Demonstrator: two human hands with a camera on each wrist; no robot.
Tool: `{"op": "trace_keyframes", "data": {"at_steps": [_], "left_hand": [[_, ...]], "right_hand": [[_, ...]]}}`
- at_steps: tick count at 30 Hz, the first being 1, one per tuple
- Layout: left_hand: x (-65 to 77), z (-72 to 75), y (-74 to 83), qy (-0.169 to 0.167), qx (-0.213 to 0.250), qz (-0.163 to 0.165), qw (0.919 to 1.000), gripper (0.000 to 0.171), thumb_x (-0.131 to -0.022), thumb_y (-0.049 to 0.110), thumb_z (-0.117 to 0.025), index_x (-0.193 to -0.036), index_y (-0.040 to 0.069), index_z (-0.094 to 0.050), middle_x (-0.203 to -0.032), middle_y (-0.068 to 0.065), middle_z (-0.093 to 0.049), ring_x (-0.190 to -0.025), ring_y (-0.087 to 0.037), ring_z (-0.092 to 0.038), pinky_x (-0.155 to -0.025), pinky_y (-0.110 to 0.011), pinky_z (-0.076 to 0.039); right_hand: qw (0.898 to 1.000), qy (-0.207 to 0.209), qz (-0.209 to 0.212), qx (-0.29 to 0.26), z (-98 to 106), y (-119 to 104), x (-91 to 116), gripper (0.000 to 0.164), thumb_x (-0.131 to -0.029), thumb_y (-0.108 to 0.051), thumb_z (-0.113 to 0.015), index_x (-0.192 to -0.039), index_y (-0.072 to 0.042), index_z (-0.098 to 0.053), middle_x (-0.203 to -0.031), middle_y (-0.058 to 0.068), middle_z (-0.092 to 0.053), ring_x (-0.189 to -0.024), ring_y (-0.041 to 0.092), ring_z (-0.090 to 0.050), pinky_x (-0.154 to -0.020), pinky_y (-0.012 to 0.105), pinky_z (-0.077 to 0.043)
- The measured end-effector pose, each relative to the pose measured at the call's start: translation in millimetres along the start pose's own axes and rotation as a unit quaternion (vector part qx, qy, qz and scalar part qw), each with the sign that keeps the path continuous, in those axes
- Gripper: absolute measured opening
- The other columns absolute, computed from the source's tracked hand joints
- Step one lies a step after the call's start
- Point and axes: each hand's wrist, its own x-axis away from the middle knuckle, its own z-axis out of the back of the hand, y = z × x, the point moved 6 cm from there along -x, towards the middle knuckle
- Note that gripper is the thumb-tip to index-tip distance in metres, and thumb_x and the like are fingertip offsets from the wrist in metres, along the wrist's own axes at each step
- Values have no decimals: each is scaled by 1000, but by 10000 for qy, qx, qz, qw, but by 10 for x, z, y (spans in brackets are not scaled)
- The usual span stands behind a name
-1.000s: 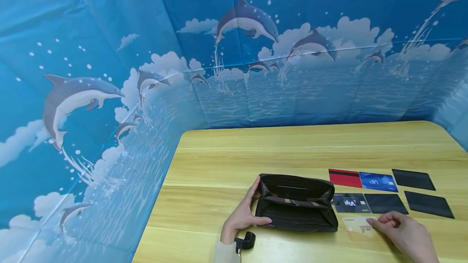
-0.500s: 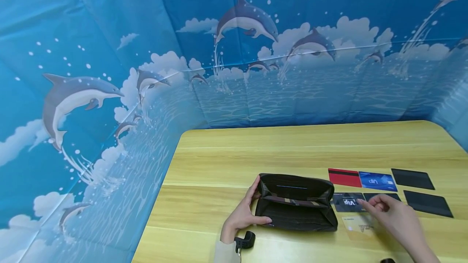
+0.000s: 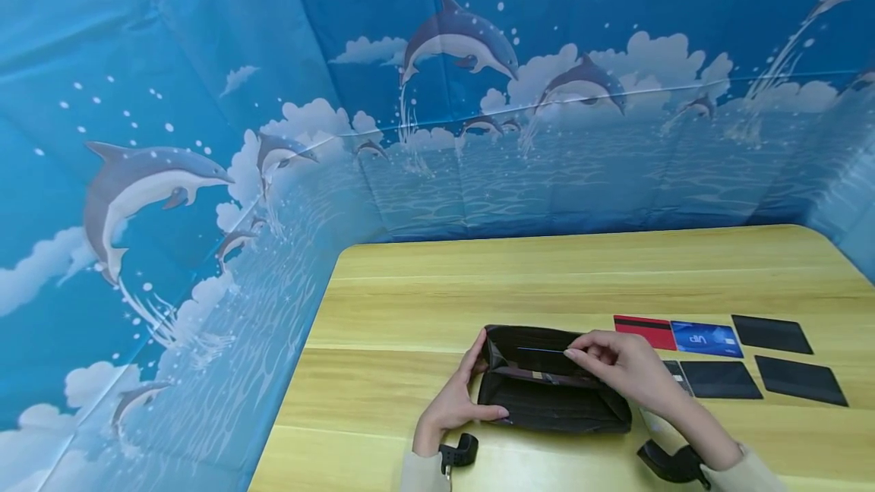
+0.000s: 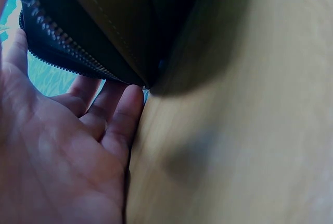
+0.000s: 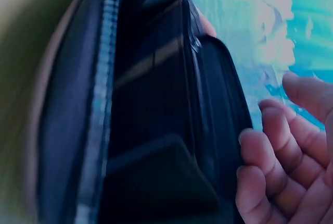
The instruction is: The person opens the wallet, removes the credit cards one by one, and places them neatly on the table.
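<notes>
A dark zip-around wallet (image 3: pixel 557 408) lies spread open on the table. My left hand (image 3: pixel 451 401) grips its left end, thumb on the front panel and fingers behind; zipper teeth (image 4: pixel 57 36) show in the left wrist view. A thin bluish edge (image 3: pixel 536 350), like a card's, shows in the back section. My right hand (image 3: pixel 629 370) is over the wallet's right side, thumb and index fingertips at the right end of that edge. In the right wrist view its curled, spaced fingers (image 5: pixel 257 148) lie beside the wallet's rim, with nothing seen between them.
Right of the wallet lie a red card (image 3: pixel 645 332), a blue VIP card (image 3: pixel 706 339), several black cards (image 3: pixel 772 335) and a gold card (image 3: pixel 659 427), partly under the right arm. A grey card (image 3: pixel 677 376) is mostly covered by that hand. A dolphin-print curtain (image 3: pixel 437 173) hangs behind.
My right hand has left the gold card, passed over the dark cards and moved left to the wallet's back section. The left hand and wallet have stayed in place.
</notes>
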Motion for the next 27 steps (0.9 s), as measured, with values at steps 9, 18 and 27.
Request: {"op": "trace_keyframes", "data": {"at_steps": [9,18,27], "left_hand": [[5,34,307,-82,135,-181,9997,112,-72,-2,-81,-154,15,-6,-146,-12,-32,-118,-25,-47,-102,-47,-32],[-1,36,284,-63,61,-220,9997,113,-72,-1,-81,-154,16,-6,-146,-9,-31,-116,-24,-47,-101,-47,-33],[0,37,338,-75,117,-124,9998,111,-72,-1,-81,-154,16,-7,-147,-9,-28,-117,-25,-46,-101,-49,-33]], "right_hand": [[9941,-1044,79,268,-352,-7,-174,12,-90,-36,-66,-89,-24,-68,-63,-17,-50,-52,1,-45,-49,22,-40],[9905,-931,-379,938,-386,103,-206,15,-88,-26,-69,-98,-15,-71,-58,-17,-46,-48,1,-40,-47,23,-35],[9926,-545,-596,912,-366,156,-206,12,-86,-24,-71,-93,-15,-73,-56,-16,-46,-46,3,-40,-44,24,-32]]}}
